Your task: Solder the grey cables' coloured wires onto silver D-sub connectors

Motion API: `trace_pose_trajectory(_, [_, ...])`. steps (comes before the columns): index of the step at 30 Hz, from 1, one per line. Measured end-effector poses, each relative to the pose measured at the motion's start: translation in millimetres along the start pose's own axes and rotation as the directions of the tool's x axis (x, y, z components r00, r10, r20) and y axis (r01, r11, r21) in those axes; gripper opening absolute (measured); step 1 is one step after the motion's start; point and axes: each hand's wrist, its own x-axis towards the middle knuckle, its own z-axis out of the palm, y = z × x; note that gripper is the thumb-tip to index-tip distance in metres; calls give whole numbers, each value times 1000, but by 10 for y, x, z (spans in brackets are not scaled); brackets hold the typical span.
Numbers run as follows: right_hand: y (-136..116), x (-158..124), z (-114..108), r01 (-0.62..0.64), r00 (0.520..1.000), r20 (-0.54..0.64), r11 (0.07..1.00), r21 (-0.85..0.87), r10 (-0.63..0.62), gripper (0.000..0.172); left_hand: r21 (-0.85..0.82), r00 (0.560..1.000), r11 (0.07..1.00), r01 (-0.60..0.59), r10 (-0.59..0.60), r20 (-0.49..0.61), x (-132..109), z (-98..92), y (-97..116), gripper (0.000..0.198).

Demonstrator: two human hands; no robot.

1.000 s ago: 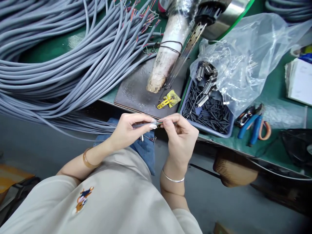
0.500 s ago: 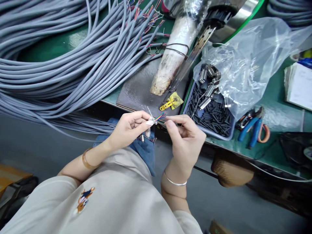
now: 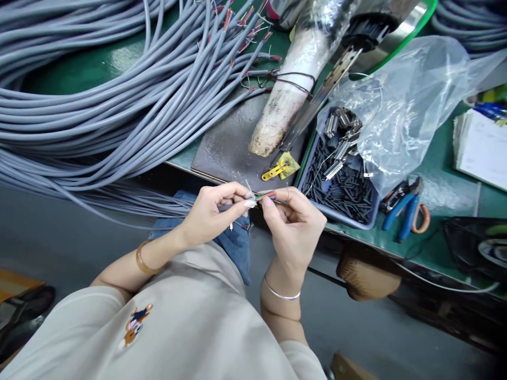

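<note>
My left hand [image 3: 216,212] is closed in a pinch on a cable end, where whitish strands and wrap stick up at the fingertips. Out of that end fans a small bunch of thin coloured wires [image 3: 264,196], green, orange and blue among them. The thumb and forefinger of my right hand [image 3: 295,224] are closed on the tips of these wires. Both hands meet just in front of the table edge, above my lap. Below my left fingers hangs a small metal connector [image 3: 231,227], partly hidden by the hand.
Bundles of grey cable [image 3: 130,113] cover the left of the green table. A dark board [image 3: 222,142] carries a yellow tool [image 3: 274,171], below a wrapped white rod [image 3: 279,97]. To the right stand a bin of black sleeves [image 3: 343,195], a plastic bag [image 3: 412,100] and blue-handled pliers [image 3: 407,216].
My right hand has moved left, and its fingers now grip the wire tips, which were loose before. The wires lie flatter, pointing right. The view has shifted slightly.
</note>
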Motion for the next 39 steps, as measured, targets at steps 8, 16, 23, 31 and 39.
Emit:
trace_pose_trajectory(8, [57,-9,41,4,999,-47,999,42,-2,10,-70,999,997,21,-19,25,-17,-3,-5,26])
trace_pose_trajectory(16, [80,-25,18,14,993,-120,1000,19,-12,14,-92,998,994,61,-61,4,-3,-6,23,26])
trace_pose_trajectory(23, [33,-82,-37,178,954,-210,969,-171,-212,16,-61,998,998,34,-37,-60,15,4,12,22])
trace_pose_trajectory(31, [15,-114,72,35,990,-133,999,-40,-40,11,18,992,999,-38,40,-119,6,22,-21,18])
trace_pose_trajectory(39, [46,-89,88,-89,990,-105,995,40,92,16,122,992,991,-52,65,-105,-12,10,-43,19])
